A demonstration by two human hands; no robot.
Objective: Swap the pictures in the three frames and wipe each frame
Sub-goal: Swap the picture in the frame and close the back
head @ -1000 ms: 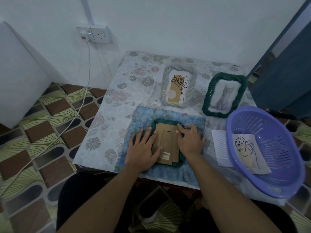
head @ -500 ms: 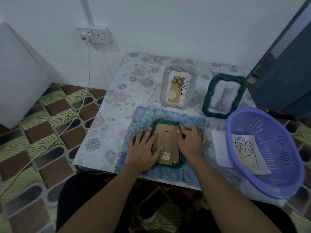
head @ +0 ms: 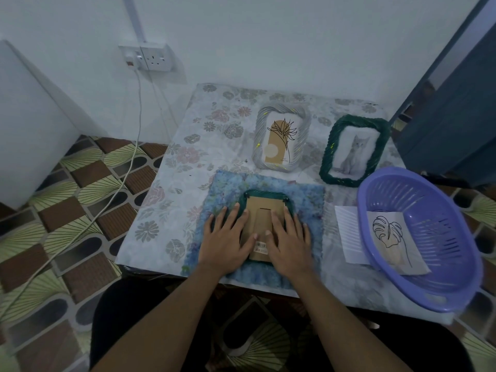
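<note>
At the near edge of the counter (head: pixel 171 210), as the head camera shows it, a dark green frame (head: pixel 265 194) lies face down on a fluffy blue cloth (head: pixel 308 202) with its brown backing board (head: pixel 264 216) turned up. Both hands lie flat on it with fingers straight. The left hand (head: pixel 224 241) spreads over the left rim and onto the cloth, thumb resting on the board. The right hand (head: pixel 290 241) covers the right side, thumb near a small barcode sticker (head: pixel 261 245). Neither hand grips anything. I take this as pressing the board down into the frame, or steadying it to work the dark clips at the far corners; which of the two I cannot tell. The cloth likely spares the front from scratches and lies ready for wiping. The frame's long axis runs away from the person toward the wall, sticker end nearest the body, and the folded stand lies flat along that axis. Beyond it, face up and well apart from the hands, lie a grey frame (head: pixel 259 135) with a plant drawing and a second green frame (head: pixel 328 157) with a cat picture, both lengthwise the same way. To the right a purple basket (head: pixel 451 232) holds a leaf drawing (head: pixel 386 234), and the basket's edge overlaps a ribbed white sheet (head: pixel 347 232).
</note>
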